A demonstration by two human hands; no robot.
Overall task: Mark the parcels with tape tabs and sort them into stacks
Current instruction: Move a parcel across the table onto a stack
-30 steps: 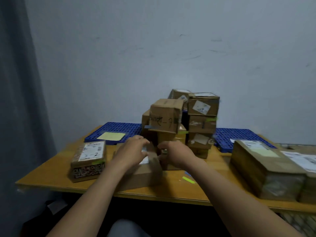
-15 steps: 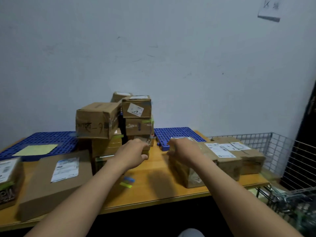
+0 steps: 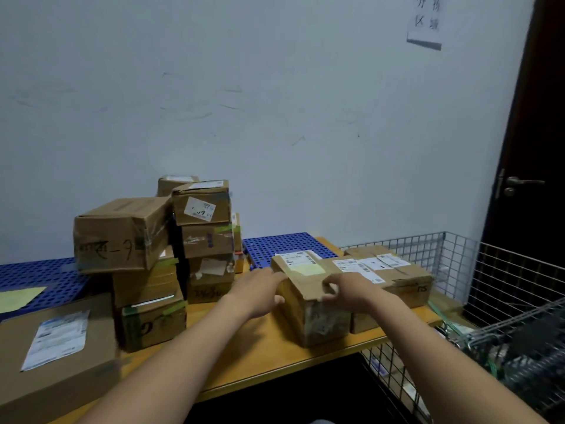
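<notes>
One long brown cardboard parcel (image 3: 308,290) lies on the right part of the yellow-orange wooden table (image 3: 269,359). A short end faces the person, and its top carries a white shipping label and a pale yellow-green tab (image 3: 307,268). The left hand (image 3: 260,293) lies against the parcel's left side, with the fingers stretched along the upper edge and the thumb lower on the same face, curled round nothing. The right hand (image 3: 348,290) sits on the near end of the top, its fingers bent over the near upper edge and grasping the parcel there.

A second brown cardboard parcel (image 3: 394,283), with several white labels on top, touches the first one's right side. Behind both lies a blue perforated plastic mat (image 3: 284,244).

Left of the hands stand stacks of smaller brown cardboard boxes (image 3: 208,237), some with green tape strips at their edges. A larger box with black handwriting (image 3: 122,237) rests tilted on the left stack. A flat brown cardboard parcel with a white label (image 3: 61,356) lies at the table's near left, and behind it a pale yellow sheet (image 3: 18,298) rests on blue matting.

A wire mesh basket (image 3: 458,255) stands just beside the table's right end, with a dark door (image 3: 535,142) beyond it. A paper sign (image 3: 424,24) hangs on the pale wall.
</notes>
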